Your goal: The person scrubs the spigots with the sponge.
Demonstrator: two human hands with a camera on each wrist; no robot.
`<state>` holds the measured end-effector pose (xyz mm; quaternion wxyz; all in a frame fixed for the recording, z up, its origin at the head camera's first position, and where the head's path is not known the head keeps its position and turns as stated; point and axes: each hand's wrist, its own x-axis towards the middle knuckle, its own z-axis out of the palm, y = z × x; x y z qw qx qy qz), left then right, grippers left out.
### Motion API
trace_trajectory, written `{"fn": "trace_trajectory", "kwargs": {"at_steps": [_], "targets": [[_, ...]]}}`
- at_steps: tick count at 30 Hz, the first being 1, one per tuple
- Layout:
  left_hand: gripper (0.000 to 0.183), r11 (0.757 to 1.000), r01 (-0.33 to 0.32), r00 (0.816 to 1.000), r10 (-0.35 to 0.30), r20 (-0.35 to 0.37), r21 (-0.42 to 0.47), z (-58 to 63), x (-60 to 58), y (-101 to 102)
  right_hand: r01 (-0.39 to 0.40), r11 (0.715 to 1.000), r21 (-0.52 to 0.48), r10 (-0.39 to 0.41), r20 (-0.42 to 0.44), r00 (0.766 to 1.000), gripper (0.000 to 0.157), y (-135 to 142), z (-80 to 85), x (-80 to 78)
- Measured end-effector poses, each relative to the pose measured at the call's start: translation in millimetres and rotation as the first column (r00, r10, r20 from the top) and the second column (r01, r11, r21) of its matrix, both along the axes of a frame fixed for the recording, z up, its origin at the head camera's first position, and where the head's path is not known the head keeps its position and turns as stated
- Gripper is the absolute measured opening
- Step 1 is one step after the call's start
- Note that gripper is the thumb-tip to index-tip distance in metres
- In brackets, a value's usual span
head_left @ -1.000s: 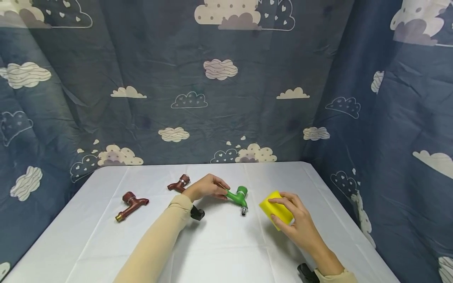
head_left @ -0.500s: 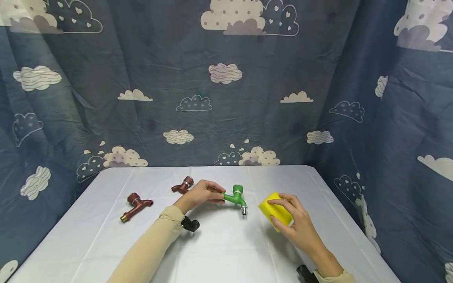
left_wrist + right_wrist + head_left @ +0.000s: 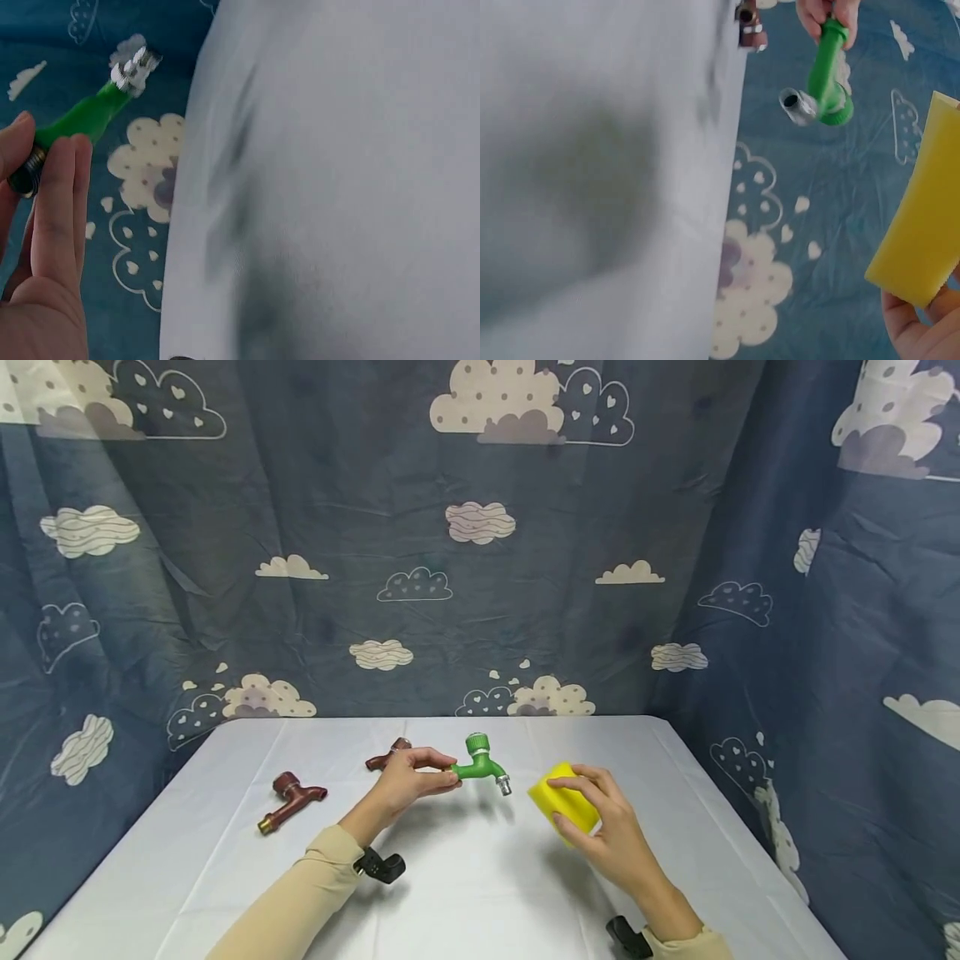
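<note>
My left hand (image 3: 408, 785) pinches a green tap (image 3: 477, 766) by its inlet end, between thumb and fingers. The tap is lifted over the table, its green knob up and its silver spout tipped down to the right. In the left wrist view the green tap (image 3: 90, 112) points away from the fingertips. My right hand (image 3: 618, 827) holds a yellow sponge (image 3: 564, 800) between thumb and fingers, above the table and a short gap right of the tap. The right wrist view has the yellow sponge (image 3: 922, 217) at its right edge and the green tap (image 3: 826, 75) beyond.
A brown tap (image 3: 291, 800) with a brass end lies on the left of the white table (image 3: 465, 902). Another brown tap (image 3: 387, 753) lies farther back, partly hidden by my left hand. A dark cloud-patterned curtain (image 3: 525, 610) surrounds the table's back and sides.
My left hand has raised the green tap off the table and drawn it back leftward, turning its knob upright. My right hand has shifted slightly left with the sponge.
</note>
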<state>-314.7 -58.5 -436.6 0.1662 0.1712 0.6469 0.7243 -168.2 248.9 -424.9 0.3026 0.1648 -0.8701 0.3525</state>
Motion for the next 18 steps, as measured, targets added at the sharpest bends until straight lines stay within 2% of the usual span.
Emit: {"fn": "trace_trajectory", "kwargs": {"at_steps": [6,13,18], "targets": [[0.034,0.998,-0.046,0.998,0.048,-0.038,0.050,6.0,25.0,-5,-0.038,0.999,-0.027,0.038,-0.007,0.999,0.045,-27,6.2,-7.6],[0.038,0.996,-0.090,0.989,0.091,-0.115,0.013,14.0,52.8,-1,-0.045,0.998,-0.052,0.043,-0.038,0.998,0.043,-58,17.9,-18.9],[0.035,0.993,-0.116,0.980,0.119,-0.162,0.031,21.6,68.5,6,-0.021,0.998,-0.056,0.020,-0.021,1.000,0.042,-77,23.9,-23.7]]}}
